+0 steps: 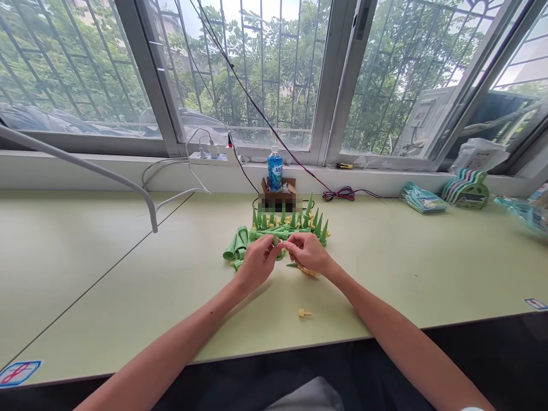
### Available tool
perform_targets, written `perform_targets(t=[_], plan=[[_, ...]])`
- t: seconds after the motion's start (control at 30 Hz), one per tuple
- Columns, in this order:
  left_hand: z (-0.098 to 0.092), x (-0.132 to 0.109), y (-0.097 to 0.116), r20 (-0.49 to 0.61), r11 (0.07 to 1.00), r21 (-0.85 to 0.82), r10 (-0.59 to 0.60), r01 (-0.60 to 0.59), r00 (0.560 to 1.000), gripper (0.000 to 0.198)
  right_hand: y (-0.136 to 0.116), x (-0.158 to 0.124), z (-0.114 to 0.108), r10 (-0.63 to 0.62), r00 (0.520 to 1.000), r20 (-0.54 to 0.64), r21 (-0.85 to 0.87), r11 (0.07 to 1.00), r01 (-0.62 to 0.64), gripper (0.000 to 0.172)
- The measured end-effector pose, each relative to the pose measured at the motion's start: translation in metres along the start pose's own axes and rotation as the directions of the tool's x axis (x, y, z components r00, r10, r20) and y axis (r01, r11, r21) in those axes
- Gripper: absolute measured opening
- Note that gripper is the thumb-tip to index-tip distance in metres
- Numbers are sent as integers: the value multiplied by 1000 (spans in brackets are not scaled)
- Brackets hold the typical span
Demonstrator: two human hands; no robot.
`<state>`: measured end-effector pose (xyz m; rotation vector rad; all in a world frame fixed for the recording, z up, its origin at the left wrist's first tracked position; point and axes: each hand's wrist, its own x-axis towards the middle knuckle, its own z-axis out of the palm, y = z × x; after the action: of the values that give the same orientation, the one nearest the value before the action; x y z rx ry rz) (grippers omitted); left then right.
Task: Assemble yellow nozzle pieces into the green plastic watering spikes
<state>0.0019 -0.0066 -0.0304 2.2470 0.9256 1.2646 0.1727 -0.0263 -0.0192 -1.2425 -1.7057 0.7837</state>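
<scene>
My left hand (259, 258) is closed around a green plastic cone-shaped spike (275, 240), its tip pointing up. Fingertips of my right hand (310, 252) are pinched together against that spike; whatever lies between them is too small to make out. Just beyond both hands stands a cluster of green spikes (318, 221) with small yellow pieces among them. Several hollow green cones (230, 249) lie on their sides left of the cluster. Under my right hand, partly hidden, are more yellow pieces (309, 272). A single yellow nozzle-like piece (302, 313) lies nearer the table's front edge.
The pale green table (149, 302) runs beneath the windows. Behind the cluster, a blue bottle (275, 170) rises from a small cardboard box (291, 186). Coiled cable (340, 194), wrapped packs (423, 199) and green hanger-like items (468, 191) sit rightward. A white curved tube (107, 168) hangs over the left side.
</scene>
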Motion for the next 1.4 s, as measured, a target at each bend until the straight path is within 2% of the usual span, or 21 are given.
perform_targets(t=[0.1, 0.13, 0.17, 0.2, 0.23, 0.27, 0.37, 0.47, 0.57, 0.7, 0.77, 0.83, 0.87, 0.97, 1.07, 1.13, 1.23, 1.4], plan=[[0, 1, -1, -50, 1000, 5, -27, 27, 998, 27, -8, -3, -18, 6, 1000, -22, -116, 993, -8, 37], [0, 2, -1, -69, 999, 9, -35, 36, 997, 27, -11, -4, -24, 9, 999, 45, -137, 991, -2, 39], [-1, 2, -1, -87, 999, 17, -42, 43, 995, 28, -14, -6, -31, 21, 985, 169, -138, 990, 2, 40], [-1, 2, -1, -102, 998, 27, -46, 49, 994, 29, -16, -8, -36, 46, 946, 321, -125, 992, -6, 38], [-1, 2, -1, -111, 998, 37, -48, 53, 993, 30, -17, -9, -39, 73, 880, 470, -114, 993, -22, 36], [-1, 2, -2, -114, 997, 46, -48, 54, 992, 31, -18, -11, -41, 88, 832, 548, -98, 994, -40, 35], [0, 1, -3, -95, 997, 64, -32, 38, 995, 29, -22, -16, -40, 119, 792, 599, -136, 990, -47, 38], [1, 0, -2, -84, 996, 89, -19, 27, 996, 29, -29, -22, -35, 90, 638, 765, -151, 988, 42, 44], [2, -1, -1, -73, 995, 97, -14, 21, 997, 31, -37, -28, -29, 63, 567, 821, -164, 978, 130, 43], [3, -1, 2, -67, 993, 117, -5, 13, 998, 35, -39, -31, -16, 47, 547, 836, -200, 954, 224, 29], [3, -1, 2, -65, 992, 126, 3, 5, 998, 35, -36, -30, -12, 35, 526, 850, -173, 961, 216, 24], [3, -1, 2, -65, 992, 126, 5, 3, 998, 35, -33, -27, -11, 49, 535, 843, -170, 969, 179, 17], [3, 0, 2, -64, 992, 125, 3, 5, 998, 35, -31, -25, -11, 58, 558, 828, -178, 970, 163, 14], [3, 0, 0, -67, 992, 123, -17, 25, 998, 34, -24, -18, -14, 38, 676, 736, -215, 960, 180, 13], [2, 1, -2, -89, 991, 120, -41, 51, 995, 34, -15, -11, -13, -27, 828, 560, -314, 918, 242, 14], [1, 2, -2, -106, 992, 113, -51, 63, 993, 33, -10, -8, -11, -50, 886, 461, -397, 881, 256, 12], [-1, 3, -1, -125, 991, 107, -63, 76, 990, 34, -5, -6, -6, -64, 925, 374, -479, 841, 252, 9], [-2, 4, 0, -137, 991, 103, -71, 86, 988, 34, -3, -4, -5, -156, 937, 312, -498, 813, 301, 7]])
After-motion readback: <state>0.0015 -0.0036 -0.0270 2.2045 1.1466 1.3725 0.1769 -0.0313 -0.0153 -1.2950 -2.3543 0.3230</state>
